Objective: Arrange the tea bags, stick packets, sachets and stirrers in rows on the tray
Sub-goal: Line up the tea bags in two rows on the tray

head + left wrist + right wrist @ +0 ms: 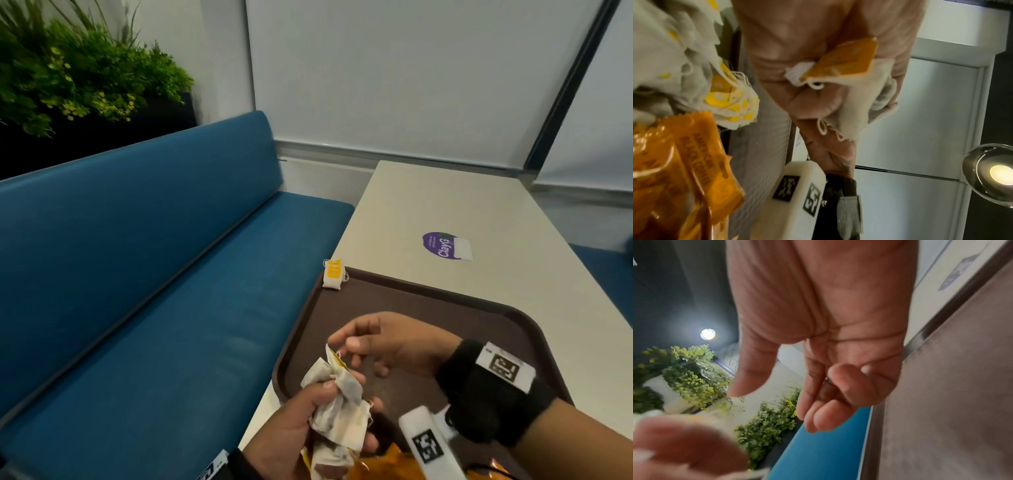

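My left hand (344, 416) grips a crumpled bunch of white tea bags (337, 387) with yellow tags (840, 65) above the near left corner of the brown tray (428, 298). My right hand (346, 346) hovers just over the top of that bunch, thumb and fingers loosely curled and apart, holding nothing. In the right wrist view its fingers (824, 417) are empty. One tea bag (333, 274) lies at the tray's far left corner. More tea bags (719, 91) and orange sachets (701, 154) are piled below my left hand.
The tray sits on a cream table (445, 198) with a purple sticker (445, 245). A blue bench (154, 274) runs along the left, with green plants (78, 75) behind it. Orange sachets (387, 462) show at the bottom edge.
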